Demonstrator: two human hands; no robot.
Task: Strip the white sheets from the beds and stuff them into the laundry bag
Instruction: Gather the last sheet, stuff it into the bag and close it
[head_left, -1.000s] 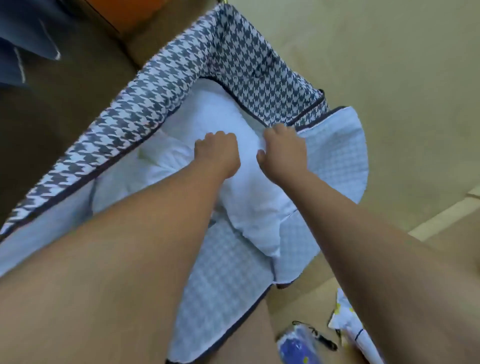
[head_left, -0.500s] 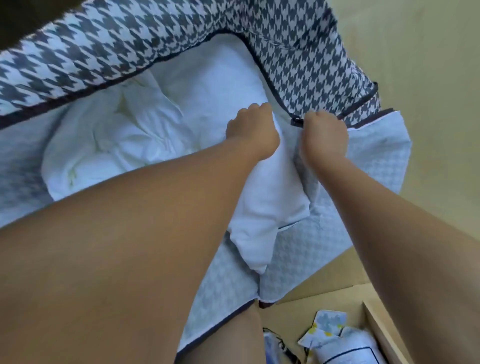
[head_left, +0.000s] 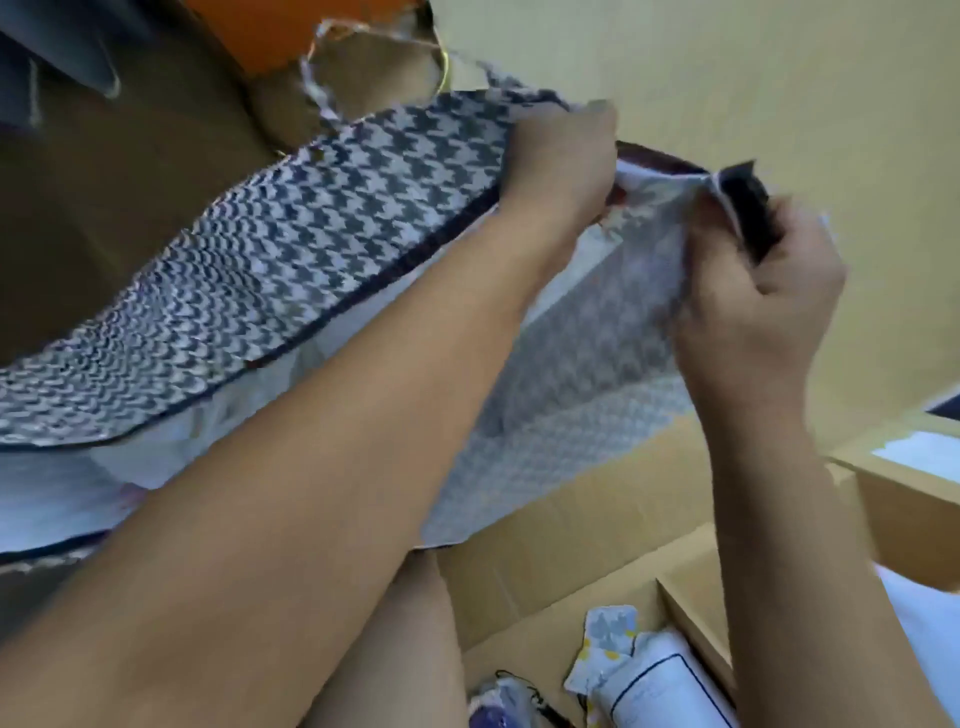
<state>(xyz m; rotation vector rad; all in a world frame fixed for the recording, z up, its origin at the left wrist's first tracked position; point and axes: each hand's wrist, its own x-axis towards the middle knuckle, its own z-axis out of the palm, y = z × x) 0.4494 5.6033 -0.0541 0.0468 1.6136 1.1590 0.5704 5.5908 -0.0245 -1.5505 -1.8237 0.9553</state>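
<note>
1. hands meet at the far right end of the laundry bag (head_left: 311, 234), a little apart, each clamped on fabric.
2. the left hand (head_left: 563, 166) clutches the houndstooth outer edge; the right hand (head_left: 763, 306) pinches the dark trim (head_left: 750, 213) at the corner of the paler inner flap.
3. the bag's mouth runs long from lower left up to that corner, passing under the left forearm.
4. white sheets (head_left: 171, 447) lie inside, below and left of both hands, partly hidden by the patterned flap.
5. closing the mouth likely means drawing the two edges together along that line; the right hand sits nearer the trim.
6. a cardboard box (head_left: 571, 525) stands open below the right arm.
</note>
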